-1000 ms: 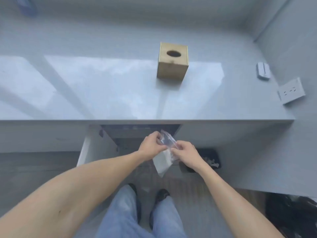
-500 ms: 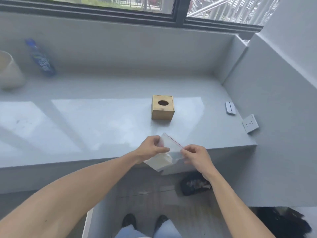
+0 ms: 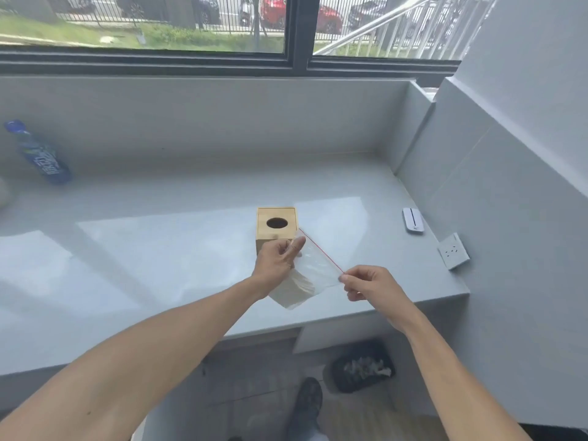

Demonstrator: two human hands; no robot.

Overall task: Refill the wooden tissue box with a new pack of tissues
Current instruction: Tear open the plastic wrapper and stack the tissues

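A small wooden tissue box with a round hole in its top stands on the grey counter. In front of it I hold a clear zip bag with a red seal line, and a stack of white tissues sits in its lower part. My left hand pinches the bag's upper left corner, partly hiding the box's front. My right hand pinches the bag's right corner, and the bag's mouth is stretched between the two hands.
A blue bottle leans at the counter's far left. A small white device lies near the right wall, beside a wall socket. Under the counter stands a black bin with crumpled paper. My shoe shows on the floor.
Both hands rose from below the counter edge to above the counter, right in front of the wooden box. They have moved apart and drawn the bag's mouth taut. The view tilted up.
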